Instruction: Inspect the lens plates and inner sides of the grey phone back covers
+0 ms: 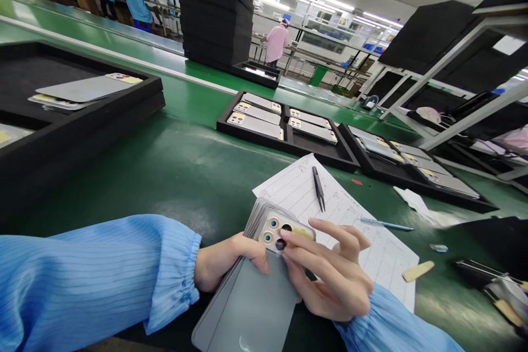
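My left hand [237, 256] is closed around a fanned stack of grey phone back covers [259, 300], its thumb lying across the top one. That cover's camera plate [270, 225] has several round lens rings and a yellowish patch at its right. Over the plate is my right hand [334, 264], with two fingertips close together at the lens rings and the other fingers raised. Whatever the fingertips pinch, if anything, is too small to make out. Beyond the stack, black tweezers [318, 190] lie on a printed sheet [284, 181], and a blue pen [388, 224] rests across its right side.
Black trays holding phone back covers stand at the left [136, 102], centre [284, 140] and right [363, 165] of the green bench [185, 159]. Behind rises a tall stack of black trays [214, 16]. A beige stick [418, 271] and white tissue [414, 203] lie right.
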Demonstrator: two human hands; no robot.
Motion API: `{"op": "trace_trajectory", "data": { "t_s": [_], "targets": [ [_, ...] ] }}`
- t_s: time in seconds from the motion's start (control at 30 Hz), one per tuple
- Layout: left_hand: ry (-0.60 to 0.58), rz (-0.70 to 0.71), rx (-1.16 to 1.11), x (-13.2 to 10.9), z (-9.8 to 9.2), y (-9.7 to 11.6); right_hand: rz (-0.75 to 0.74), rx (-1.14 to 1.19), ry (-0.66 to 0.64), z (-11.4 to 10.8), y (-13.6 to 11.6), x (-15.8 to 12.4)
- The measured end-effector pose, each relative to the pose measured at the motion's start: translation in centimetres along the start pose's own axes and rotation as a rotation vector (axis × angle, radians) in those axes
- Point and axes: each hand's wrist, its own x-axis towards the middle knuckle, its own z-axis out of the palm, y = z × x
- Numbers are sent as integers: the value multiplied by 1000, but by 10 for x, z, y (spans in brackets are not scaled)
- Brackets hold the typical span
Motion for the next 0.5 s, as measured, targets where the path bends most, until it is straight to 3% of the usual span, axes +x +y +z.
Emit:
{"op": "trace_trajectory", "data": {
  "t_s": [0.5],
  "targets": [
    [-62,16,-15,1,-1,-1,-22,2,44,3,3,-4]
  ]
}}
